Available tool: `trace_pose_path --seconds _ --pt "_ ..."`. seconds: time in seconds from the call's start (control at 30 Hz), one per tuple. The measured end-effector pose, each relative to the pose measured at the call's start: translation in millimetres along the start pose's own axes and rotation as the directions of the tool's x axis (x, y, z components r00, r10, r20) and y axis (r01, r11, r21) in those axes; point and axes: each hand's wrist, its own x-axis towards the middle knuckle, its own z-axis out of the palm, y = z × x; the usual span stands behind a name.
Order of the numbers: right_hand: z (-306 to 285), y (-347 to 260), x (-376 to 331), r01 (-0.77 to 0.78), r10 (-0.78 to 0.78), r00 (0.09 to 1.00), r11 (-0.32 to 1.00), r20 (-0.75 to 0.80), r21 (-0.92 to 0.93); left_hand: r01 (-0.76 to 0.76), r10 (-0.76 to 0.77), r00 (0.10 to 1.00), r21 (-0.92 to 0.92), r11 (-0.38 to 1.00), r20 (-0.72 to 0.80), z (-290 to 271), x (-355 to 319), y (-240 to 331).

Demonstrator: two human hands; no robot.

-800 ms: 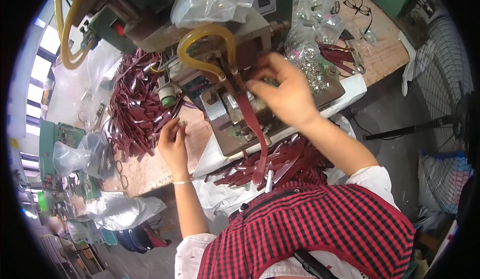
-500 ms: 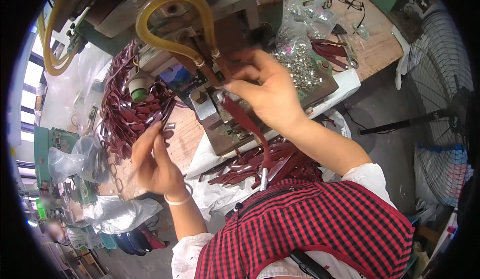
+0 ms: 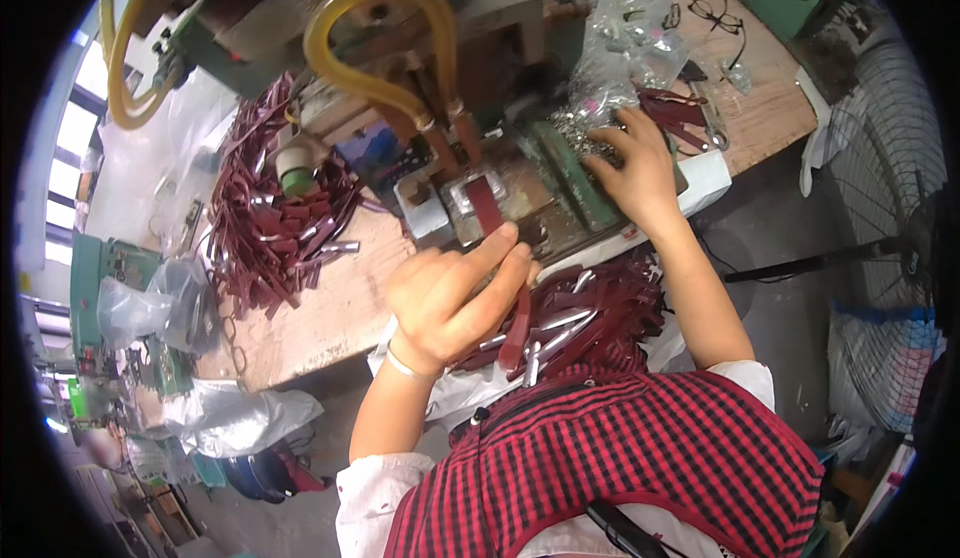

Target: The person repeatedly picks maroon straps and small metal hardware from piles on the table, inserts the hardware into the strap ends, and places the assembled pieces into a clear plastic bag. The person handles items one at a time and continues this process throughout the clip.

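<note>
Head view: left hand pinches dark red strap; right hand spread on metal buckles

A workshop; a press machine on a wooden bench; heaps of maroon straps.

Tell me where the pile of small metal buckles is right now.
In the head view the pile of metal buckles lies right of centre on the green machine bed, under the fingertips of the right hand, beside a clear plastic bag.
</note>
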Motion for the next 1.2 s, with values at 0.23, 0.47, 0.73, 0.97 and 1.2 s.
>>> trace_pose_path --seconds 0.23,0.47,0.73,0.97,1.2 --pt "-0.9 -4.1 2.8 0.086 -0.085 0.986 0.996 -0.146 -0.001 0.010 -0.010 1.000 -0.031 0.999 -0.004 -1.5 -0.9 1.6" --pt "-9.3 -10.6 0.1 -0.184 0.208 0.970 0.967 -0.128 0.174 0.260 -0.260 0.966 0.057 0.964 -0.016 -36.6 -31.6 42.8" --pt "-17.0 -28.4 2.1 -0.169 0.196 0.980 0.857 -0.005 0.486 0.490 -0.495 0.863 0.403 0.773 -0.102 -64.2 -38.2 -73.9" --pt "-10.1 -22.7 -4.3 -0.201 0.211 0.977 0.877 0.027 0.436 0.055 -0.317 0.747 0.420 0.906 0.585 6.8 -143.2 -177.8" --pt "-52.8 -21.3 -28.8 -0.215 0.263 0.965 0.824 -0.017 0.524 0.271 -0.437 0.811 0.411 0.870 0.390 -28.0 -157.7 -166.9"
